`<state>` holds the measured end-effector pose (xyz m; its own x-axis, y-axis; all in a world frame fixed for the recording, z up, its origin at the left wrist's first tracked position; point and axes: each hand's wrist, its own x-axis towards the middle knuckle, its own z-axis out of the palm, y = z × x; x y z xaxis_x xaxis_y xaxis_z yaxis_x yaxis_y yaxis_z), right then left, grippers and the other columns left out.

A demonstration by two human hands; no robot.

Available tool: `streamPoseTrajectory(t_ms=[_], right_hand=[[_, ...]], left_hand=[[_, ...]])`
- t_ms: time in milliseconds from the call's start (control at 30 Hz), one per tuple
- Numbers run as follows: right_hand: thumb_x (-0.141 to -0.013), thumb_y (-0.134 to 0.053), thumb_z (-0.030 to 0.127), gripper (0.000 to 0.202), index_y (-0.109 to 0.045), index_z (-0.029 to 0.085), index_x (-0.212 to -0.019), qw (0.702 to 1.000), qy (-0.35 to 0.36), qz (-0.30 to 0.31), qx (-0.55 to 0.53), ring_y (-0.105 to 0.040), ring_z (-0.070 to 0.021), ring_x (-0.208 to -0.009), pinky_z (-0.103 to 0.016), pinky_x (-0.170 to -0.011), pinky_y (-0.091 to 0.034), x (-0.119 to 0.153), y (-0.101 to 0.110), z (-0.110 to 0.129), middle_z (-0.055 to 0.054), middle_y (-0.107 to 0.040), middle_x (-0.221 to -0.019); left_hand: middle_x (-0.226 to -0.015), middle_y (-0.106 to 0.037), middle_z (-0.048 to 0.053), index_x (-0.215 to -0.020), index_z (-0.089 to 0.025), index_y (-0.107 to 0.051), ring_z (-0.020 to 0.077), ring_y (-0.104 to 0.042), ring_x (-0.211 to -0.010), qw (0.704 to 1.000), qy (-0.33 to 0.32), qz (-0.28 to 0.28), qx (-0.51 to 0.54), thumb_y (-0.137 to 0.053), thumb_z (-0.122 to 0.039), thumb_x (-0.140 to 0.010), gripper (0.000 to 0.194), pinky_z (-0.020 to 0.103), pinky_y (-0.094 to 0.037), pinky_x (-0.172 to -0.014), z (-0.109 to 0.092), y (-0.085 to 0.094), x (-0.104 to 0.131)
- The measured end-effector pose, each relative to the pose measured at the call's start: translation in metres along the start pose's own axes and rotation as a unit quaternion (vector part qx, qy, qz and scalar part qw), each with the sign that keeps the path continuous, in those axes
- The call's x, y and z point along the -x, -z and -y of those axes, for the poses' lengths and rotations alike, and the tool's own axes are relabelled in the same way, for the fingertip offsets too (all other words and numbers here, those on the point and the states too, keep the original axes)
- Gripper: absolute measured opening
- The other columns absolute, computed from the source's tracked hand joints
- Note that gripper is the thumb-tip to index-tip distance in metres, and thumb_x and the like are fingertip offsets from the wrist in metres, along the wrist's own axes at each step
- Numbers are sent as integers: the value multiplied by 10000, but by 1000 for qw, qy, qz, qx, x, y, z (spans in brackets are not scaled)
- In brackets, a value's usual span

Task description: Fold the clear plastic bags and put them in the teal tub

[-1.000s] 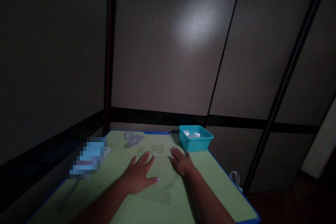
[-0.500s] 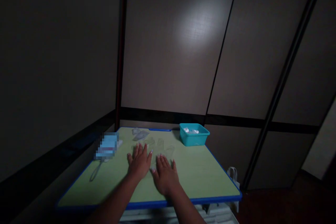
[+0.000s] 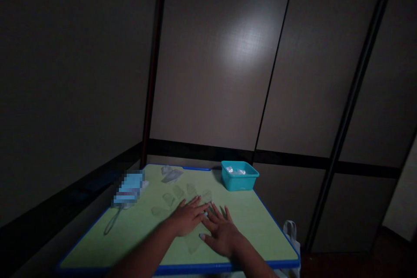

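Note:
A thin see-through plastic glove lies flat on the green table, its fingers fanned toward the back. My left hand rests palm down over the glove's middle, fingers extended to the right. Beside it my right hand lies palm down with spread fingers, at the glove's right side. The fingertips of both hands meet or nearly meet. Part of the glove is hidden beneath my hands, and its cuff shows below them.
A turquoise basket with shiny packets stands at the back right. Crumpled clear plastic lies at the back left. A blurred blue object with a strap is at the left edge. A white bag hangs at the right edge.
Both hands have shifted right, and my left fingers now point right toward my right hand. More of the glove's fingers and its cuff show. The view has tilted slightly.

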<state>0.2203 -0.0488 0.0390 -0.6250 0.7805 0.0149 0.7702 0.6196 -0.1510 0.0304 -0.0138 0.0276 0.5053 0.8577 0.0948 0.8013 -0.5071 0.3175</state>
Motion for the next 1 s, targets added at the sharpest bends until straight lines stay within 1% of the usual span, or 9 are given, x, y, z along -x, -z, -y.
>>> streamPoseTrajectory(t_ms=[133, 233, 300, 367, 467, 567, 633, 767, 1000], right_hand=[[-808, -336, 620, 666, -98, 369, -1378, 1000, 10, 12, 5, 31, -262, -1336, -558, -1019, 49, 17, 18, -30, -5, -38, -1468], [-799, -307, 651, 696, -69, 357, -1383, 999, -22, -24, 7, 46, -264, -1334, -566, -1017, 48, 15, 16, -33, 0, -13, -1466], [-829, -221, 634, 685, -31, 302, -1397, 993, -87, -78, -3, 64, -249, -1334, -559, -1023, 40, 2, 6, -21, -13, 31, -1463], [-823, -216, 642, 747, -30, 218, -1409, 983, -148, -108, -12, 79, -243, -1333, -532, -1041, 16, -17, -7, 1, -45, 53, -1460], [-865, -86, 569, 694, -63, 143, -1412, 974, -189, -122, -16, 53, -207, -1339, -476, -1062, -5, -47, -24, 33, -70, 11, -1466], [-863, -33, 562, 692, -108, 144, -1409, 968, -229, -106, -5, 27, -232, -1342, -518, -1041, 30, -61, -33, 43, -90, -42, -1468], [-849, -45, 595, 705, -106, 171, -1409, 967, -236, -94, 3, 23, -254, -1340, -544, -1024, 44, -59, -33, 37, -90, -52, -1469], [-824, -75, 646, 704, -79, 251, -1407, 973, -219, -77, 7, -4, -272, -1339, -568, -1009, 31, -40, -26, 17, -63, -56, -1473], [-792, -136, 695, 722, -51, 311, -1397, 976, -216, -27, 10, 5, -265, -1340, -577, -1000, 22, -13, -9, -3, -34, -56, -1476]], left_hand=[[-1465, -162, 43, -1372, -316, -224, 227, -100, -1344, 996, 79, 0, -36, -248, -602, -831, 613, 543, -82, -1033, 24, 5, 7], [-1465, -148, 68, -1370, -285, -255, 244, -81, -1345, 987, 141, -36, -63, -234, -630, -812, 657, 548, -88, -1029, 40, 4, 13], [-1462, -157, 76, -1370, -271, -262, 254, -84, -1344, 980, 172, -65, -79, -229, -628, -808, 666, 558, -85, -1024, 44, -1, 15], [-1461, -164, 81, -1373, -255, -262, 271, -81, -1343, 971, 205, -85, -92, -238, -610, -810, 666, 573, -80, -1017, 42, -7, 14], [-1460, -161, 99, -1379, -219, -254, 303, -68, -1339, 955, 259, -100, -101, -227, -585, -817, 671, 597, -67, -1003, 34, -14, 12], [-1463, -143, 103, -1388, -214, -219, 326, -53, -1335, 947, 292, -98, -94, -188, -600, -818, 690, 615, -53, -991, 31, -16, 13], [-1466, -127, 96, -1391, -236, -200, 331, -41, -1334, 947, 295, -90, -85, -178, -625, -810, 700, 622, -53, -984, 34, -14, 16], [-1469, -118, 95, -1387, -262, -205, 325, -49, -1336, 948, 298, -84, -79, -198, -646, -799, 702, 619, -71, -981, 49, -8, 23], [-1467, -128, 109, -1388, -215, -213, 296, -62, -1341, 944, 303, -85, -98, -178, -631, -812, 712, 602, -111, -986, 75, -1, 52]])
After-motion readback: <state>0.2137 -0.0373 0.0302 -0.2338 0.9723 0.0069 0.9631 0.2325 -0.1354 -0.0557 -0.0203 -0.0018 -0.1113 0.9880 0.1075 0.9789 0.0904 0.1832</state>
